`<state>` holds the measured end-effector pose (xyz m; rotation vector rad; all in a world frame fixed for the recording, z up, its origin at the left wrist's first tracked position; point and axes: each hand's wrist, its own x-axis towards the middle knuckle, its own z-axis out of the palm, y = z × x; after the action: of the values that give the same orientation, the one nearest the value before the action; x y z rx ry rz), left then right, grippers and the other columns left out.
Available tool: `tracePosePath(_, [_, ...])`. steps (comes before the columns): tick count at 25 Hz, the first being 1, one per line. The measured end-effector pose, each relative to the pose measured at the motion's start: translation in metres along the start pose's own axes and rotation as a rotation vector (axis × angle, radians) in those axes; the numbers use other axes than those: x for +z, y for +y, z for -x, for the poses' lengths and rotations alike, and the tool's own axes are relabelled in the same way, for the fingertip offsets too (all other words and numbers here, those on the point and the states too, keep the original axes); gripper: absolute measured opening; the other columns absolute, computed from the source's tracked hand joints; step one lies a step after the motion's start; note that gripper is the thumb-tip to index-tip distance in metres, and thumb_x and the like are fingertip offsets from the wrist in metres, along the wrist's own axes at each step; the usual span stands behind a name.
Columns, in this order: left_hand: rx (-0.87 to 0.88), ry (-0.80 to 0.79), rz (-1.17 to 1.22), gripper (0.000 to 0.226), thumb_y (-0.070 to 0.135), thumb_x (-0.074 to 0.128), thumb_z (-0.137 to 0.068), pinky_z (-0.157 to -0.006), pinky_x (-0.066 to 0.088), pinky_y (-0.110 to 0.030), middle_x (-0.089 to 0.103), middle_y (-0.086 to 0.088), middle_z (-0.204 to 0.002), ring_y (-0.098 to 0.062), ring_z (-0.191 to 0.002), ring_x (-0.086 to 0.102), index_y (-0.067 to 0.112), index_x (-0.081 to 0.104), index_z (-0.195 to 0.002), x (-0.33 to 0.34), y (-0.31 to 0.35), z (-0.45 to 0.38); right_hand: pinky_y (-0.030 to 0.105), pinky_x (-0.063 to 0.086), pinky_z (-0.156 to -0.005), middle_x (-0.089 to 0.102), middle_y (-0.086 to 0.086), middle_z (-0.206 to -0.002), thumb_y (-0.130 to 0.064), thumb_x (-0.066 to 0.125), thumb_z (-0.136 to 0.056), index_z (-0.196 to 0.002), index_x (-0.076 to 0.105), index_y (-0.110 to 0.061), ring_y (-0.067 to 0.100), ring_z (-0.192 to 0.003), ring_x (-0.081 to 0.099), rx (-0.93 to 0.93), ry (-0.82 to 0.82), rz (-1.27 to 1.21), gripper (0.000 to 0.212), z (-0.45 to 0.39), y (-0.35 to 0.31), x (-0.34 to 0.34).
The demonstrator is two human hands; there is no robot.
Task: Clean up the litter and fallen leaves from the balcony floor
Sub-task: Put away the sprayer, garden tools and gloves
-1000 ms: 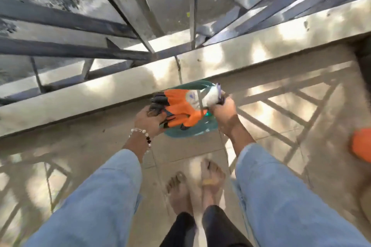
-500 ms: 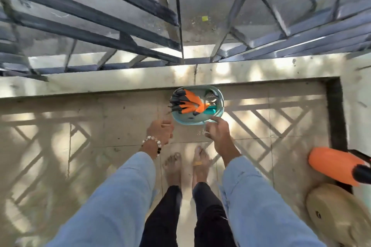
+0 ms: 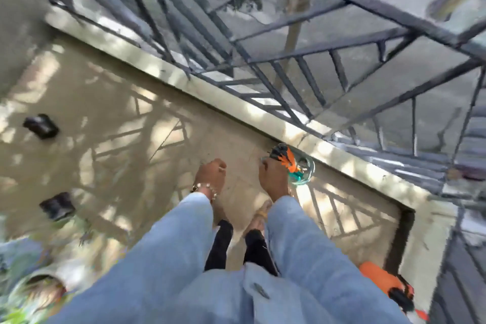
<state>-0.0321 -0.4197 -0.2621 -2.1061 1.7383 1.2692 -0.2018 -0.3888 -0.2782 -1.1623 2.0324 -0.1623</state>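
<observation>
A teal bowl (image 3: 306,175) sits on the balcony floor against the low ledge (image 3: 168,73). An orange and black glove (image 3: 285,156) lies in it. My right hand (image 3: 272,179) hangs in front of the bowl's left side and overlaps it in the blurred view, its fingers pointing down with nothing seen in them. My left hand (image 3: 210,176), with a bead bracelet at the wrist, hangs beside it over bare floor with loosely curled fingers, holding nothing. No leaves or litter are plain on the tiles near my feet.
Two dark objects (image 3: 40,126) (image 3: 56,205) lie on the floor at left. A potted plant (image 3: 34,289) stands at bottom left. An orange object (image 3: 381,281) rests at bottom right. A metal railing (image 3: 289,81) runs along the ledge.
Both hands have left the bowl, which stays on the floor by the ledge. My view has risen and swung left, bringing the left part of the balcony into sight.
</observation>
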Motion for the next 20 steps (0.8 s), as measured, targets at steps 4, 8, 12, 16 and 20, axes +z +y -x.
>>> tracePosePath(4, [-0.132, 0.157, 0.121, 0.034, 0.011, 0.047, -0.091, -0.091, 0.048, -0.032, 0.066, -0.013, -0.12, -0.031, -0.109, 0.062, 0.017, 0.063, -0.121, -0.061, -0.077, 0.034, 0.036, 0.047, -0.082, 0.065, 0.016, -0.106, -0.019, 0.047, -0.091, -0.102, 0.065, -0.008, 0.035, -0.104, 0.059, -0.31, -0.129, 0.332, 0.024, 0.016, -0.105, 0.024])
tracePosePath(8, [-0.27, 0.231, 0.253, 0.034, 0.014, 0.049, -0.092, -0.094, 0.046, -0.031, 0.063, -0.011, -0.124, -0.03, -0.115, 0.058, 0.019, 0.06, -0.124, -0.116, -0.153, 0.055, 0.036, 0.046, -0.085, 0.065, 0.014, -0.114, -0.026, 0.048, -0.093, -0.109, 0.065, -0.015, 0.035, -0.109, 0.057, -0.484, -0.209, 0.469, 0.026, 0.025, -0.199, 0.067])
tracePosePath(12, [-0.362, 0.37, 0.29, 0.033, 0.017, 0.049, -0.093, -0.094, 0.046, -0.033, 0.063, -0.013, -0.124, -0.031, -0.116, 0.058, 0.017, 0.061, -0.124, -0.168, -0.233, 0.071, 0.037, 0.048, -0.089, 0.065, 0.012, -0.117, -0.032, 0.046, -0.096, -0.114, 0.063, -0.017, 0.033, -0.111, 0.056, -0.645, -0.264, 0.513, 0.029, 0.043, -0.283, 0.124])
tracePosePath(16, [-0.456, 0.428, 0.43, 0.032, 0.009, 0.052, -0.094, -0.097, 0.045, -0.034, 0.059, -0.02, -0.127, -0.033, -0.117, 0.057, 0.005, 0.058, -0.125, -0.209, -0.29, 0.076, 0.039, 0.045, -0.095, 0.065, 0.01, -0.117, -0.031, 0.051, -0.094, -0.112, 0.065, -0.018, 0.032, -0.112, 0.057, -0.735, -0.317, 0.528, 0.026, 0.062, -0.351, 0.171])
tracePosePath(20, [-0.57, 0.508, 0.455, 0.027, 0.013, 0.057, -0.087, -0.091, 0.05, -0.038, 0.067, -0.018, -0.112, -0.034, -0.106, 0.063, 0.009, 0.066, -0.113, -0.249, -0.345, 0.064, 0.035, 0.046, -0.088, 0.066, 0.01, -0.117, -0.027, 0.052, -0.093, -0.112, 0.066, -0.017, 0.032, -0.113, 0.057, -0.76, -0.418, 0.545, 0.025, 0.059, -0.421, 0.212])
